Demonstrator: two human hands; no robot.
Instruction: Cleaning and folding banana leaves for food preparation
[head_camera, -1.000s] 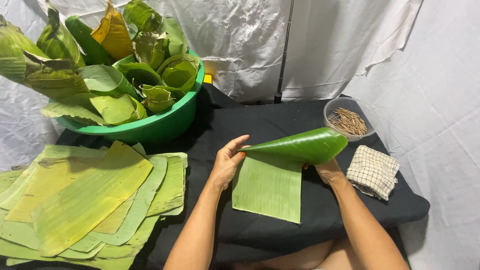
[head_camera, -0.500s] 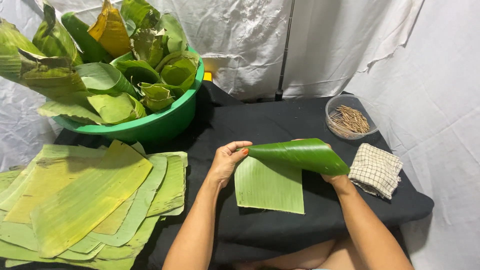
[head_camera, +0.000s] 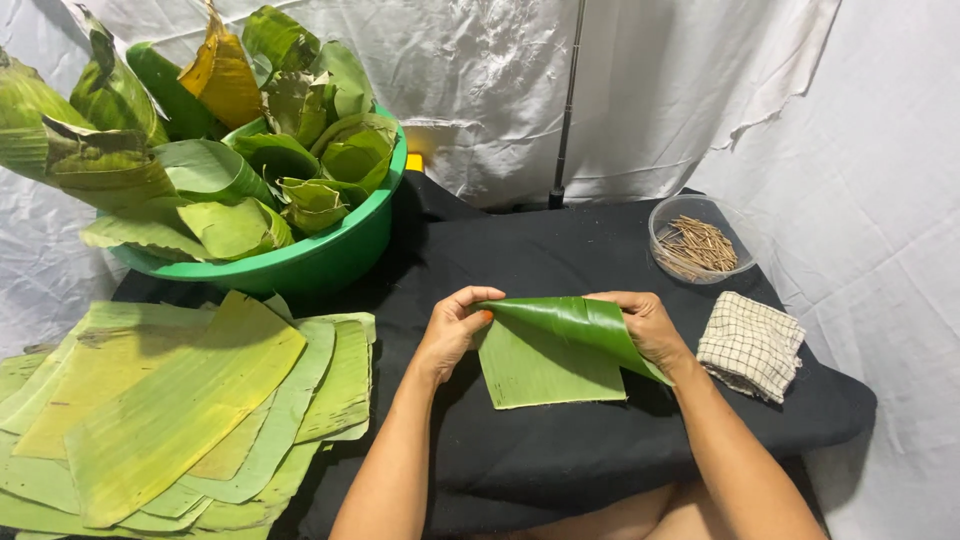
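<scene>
Black cloth (head_camera: 560, 250) covers the table in the middle of the frame, and its bare stretch runs from the hands up toward the white sheet backdrop (head_camera: 650, 90) at the top, leaving open room above and below the work. The cloth's right edge falls away at lower right, close past the folded checked cloth (head_camera: 752, 345).

At centre lies a cut banana leaf piece (head_camera: 550, 360), pale matte green on its flat underside, with its glossy dark-green upper edge curled over toward the right. The left hand (head_camera: 455, 330) pinches the leaf's upper left corner between thumb and fingertips. The right hand (head_camera: 645, 325) grips the rolled-over part, fingers curved over the top, thumb hidden under the leaf.

At upper right, well apart from the hands, stands a clear plastic bowl of thin wooden sticks (head_camera: 698, 245). At upper left a green plastic basin (head_camera: 330, 255) holds folded leaf cups and loose leaves. A stack of flat yellow-green leaf sheets (head_camera: 180, 410) fills the lower left, near the left forearm. A dark pole (head_camera: 568, 110) rises behind the table.
</scene>
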